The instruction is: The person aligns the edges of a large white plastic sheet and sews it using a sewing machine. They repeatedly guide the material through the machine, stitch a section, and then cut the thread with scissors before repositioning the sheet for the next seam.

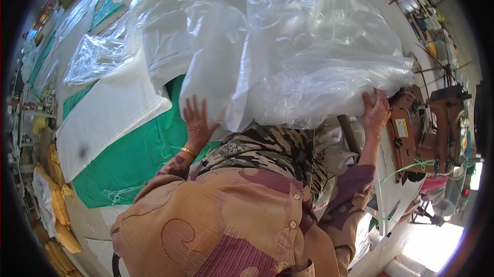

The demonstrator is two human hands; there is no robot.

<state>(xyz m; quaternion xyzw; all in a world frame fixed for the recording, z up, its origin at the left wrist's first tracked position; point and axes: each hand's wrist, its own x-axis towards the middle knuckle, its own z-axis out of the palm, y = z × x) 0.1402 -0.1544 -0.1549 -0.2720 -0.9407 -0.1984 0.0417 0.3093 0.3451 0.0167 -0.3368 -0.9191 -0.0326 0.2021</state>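
Observation:
A big heap of clear, shiny plastic sheeting (319, 56) spreads in front of me, its near edge reaching my lap. My left hand (196, 122) lies flat on the near left part of the sheeting, fingers spread. At the right end of the heap my right hand (376, 110) rests with its fingers curled over the bunched plastic edge, close to a brown sewing machine (424, 133); part of its grip is hidden in the folds. Under the plastic on the left lie a white sheet (108, 122) and a green cloth (139, 158).
Green thread (406, 168) runs from the sewing machine at my right. Rolled yellow bundles (60, 215) lie along the left side. Shelving with mixed goods (429, 25) stands at the far right. Loose white threads (126, 193) lie on the green cloth.

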